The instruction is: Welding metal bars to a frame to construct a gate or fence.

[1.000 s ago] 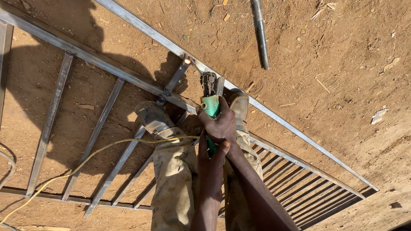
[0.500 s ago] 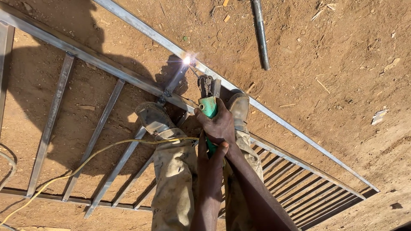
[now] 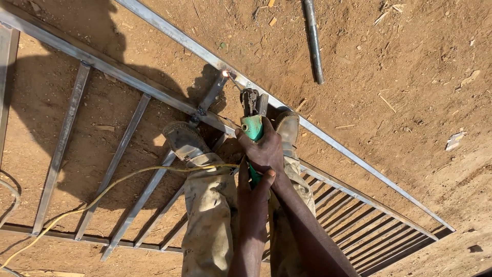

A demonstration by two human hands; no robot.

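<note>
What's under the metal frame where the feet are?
Bare brown dirt shows between the bars of the metal frame. Both shoes stand on its rail, hiding the ground beneath them.

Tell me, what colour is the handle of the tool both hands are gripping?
Green: the electrode holder's handle is green with a dark metal clamp, seen clearly in the head view.

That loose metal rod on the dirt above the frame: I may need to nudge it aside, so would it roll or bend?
The metal rod looks round and straight, so it would probably roll if pushed sideways, though the rough dirt and scattered debris should stop it soon. It looks like solid steel, so likely stiff and heavy for its thickness.
</note>
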